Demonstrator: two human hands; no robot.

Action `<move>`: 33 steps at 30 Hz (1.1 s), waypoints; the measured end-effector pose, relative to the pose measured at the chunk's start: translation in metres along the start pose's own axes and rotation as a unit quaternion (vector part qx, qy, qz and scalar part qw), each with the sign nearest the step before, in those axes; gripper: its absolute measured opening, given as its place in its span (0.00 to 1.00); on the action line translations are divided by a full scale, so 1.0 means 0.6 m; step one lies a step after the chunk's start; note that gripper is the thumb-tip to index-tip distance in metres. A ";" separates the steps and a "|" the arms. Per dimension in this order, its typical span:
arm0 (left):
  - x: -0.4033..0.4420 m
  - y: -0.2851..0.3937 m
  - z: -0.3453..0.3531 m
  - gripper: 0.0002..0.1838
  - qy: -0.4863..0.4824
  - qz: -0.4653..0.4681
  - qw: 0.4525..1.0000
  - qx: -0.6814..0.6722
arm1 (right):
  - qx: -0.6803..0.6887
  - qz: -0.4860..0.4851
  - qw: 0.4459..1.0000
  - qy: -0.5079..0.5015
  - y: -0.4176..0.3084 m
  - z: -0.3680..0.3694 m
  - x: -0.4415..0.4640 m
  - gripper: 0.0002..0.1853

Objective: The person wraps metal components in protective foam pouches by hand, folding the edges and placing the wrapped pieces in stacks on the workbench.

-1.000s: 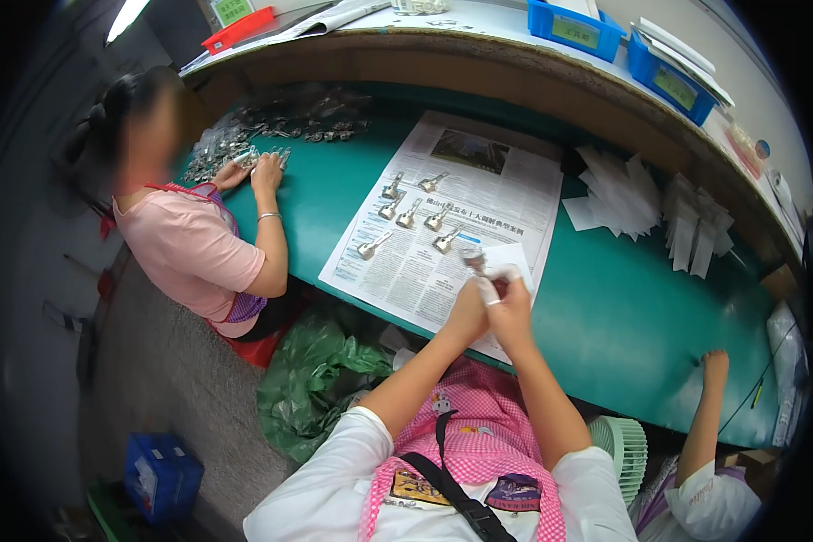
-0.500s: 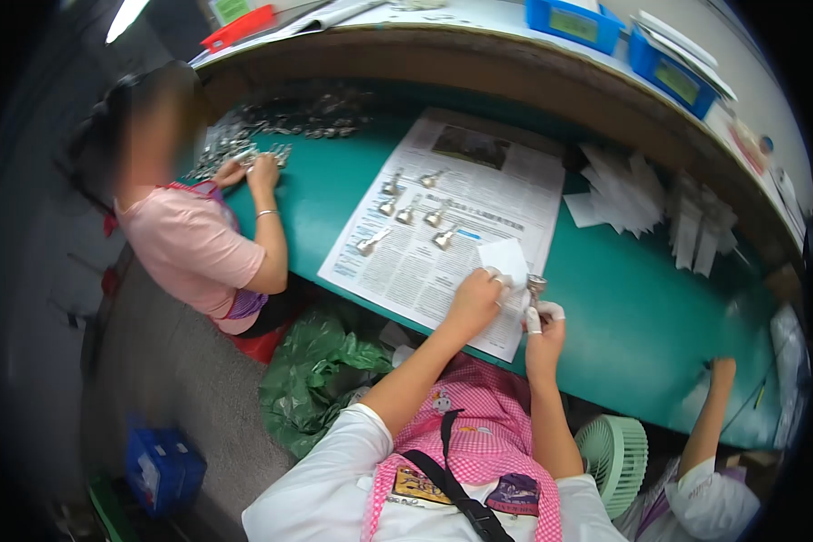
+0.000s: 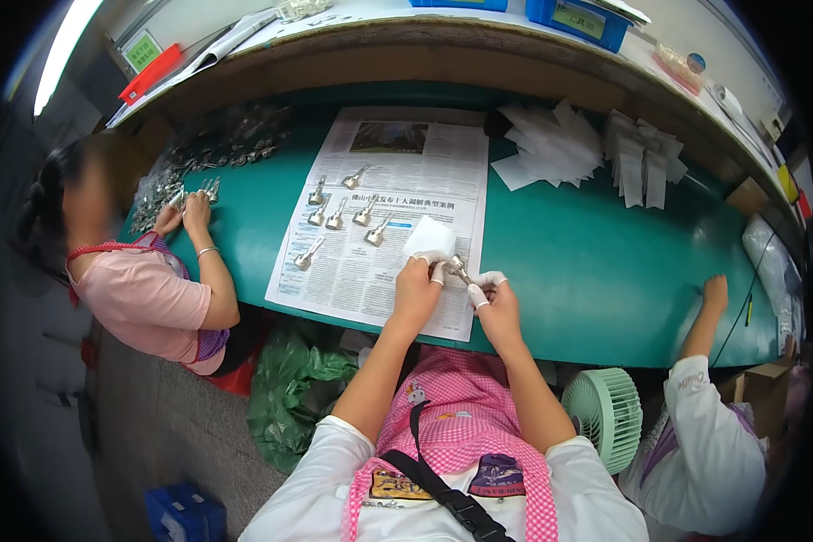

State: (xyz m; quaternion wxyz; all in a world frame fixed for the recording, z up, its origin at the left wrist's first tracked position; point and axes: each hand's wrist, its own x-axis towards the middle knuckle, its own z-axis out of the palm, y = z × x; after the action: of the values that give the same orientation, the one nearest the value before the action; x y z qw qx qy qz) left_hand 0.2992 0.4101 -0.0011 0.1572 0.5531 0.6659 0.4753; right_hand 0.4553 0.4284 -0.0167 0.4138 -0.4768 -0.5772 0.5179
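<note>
My left hand (image 3: 417, 294), white covers on some fingertips, pinches a thin white sheet (image 3: 430, 237) over the newspaper (image 3: 370, 294). Between the fingers of my right hand (image 3: 497, 312), also with covered fingertips, is a shiny metal fitting (image 3: 459, 268) with a round head and narrow stem. It tilts up and left, its head close beside the left fingers; whether sheet and fitting touch I cannot tell. Several similar fittings (image 3: 335, 215) lie spaced apart on the newspaper, beyond and left of my hands.
White sheets (image 3: 551, 149) lie at the back right, near narrower white strips (image 3: 641, 167). A person at left handles metal parts beside a heap (image 3: 158, 185). Another person's hand (image 3: 715, 294) rests at the table's right. A green fan (image 3: 605, 415) stands below the front edge.
The view has shifted, so the table sits farther left. The fitting, roughly upright before, now tilts left toward my left fingers. Both hands keep their hold.
</note>
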 end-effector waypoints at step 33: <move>-0.011 0.042 0.009 0.05 -0.062 -0.192 0.862 -0.464 | 0.048 -0.142 0.987 0.063 -0.028 -0.019 -0.003 0.21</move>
State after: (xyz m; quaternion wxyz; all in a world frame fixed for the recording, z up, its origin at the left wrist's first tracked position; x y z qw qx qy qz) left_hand 0.3201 0.4049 0.0144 0.5249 0.3058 0.4500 0.6546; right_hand 0.4647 0.4288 0.0016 0.5416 -0.4012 -0.5862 0.4495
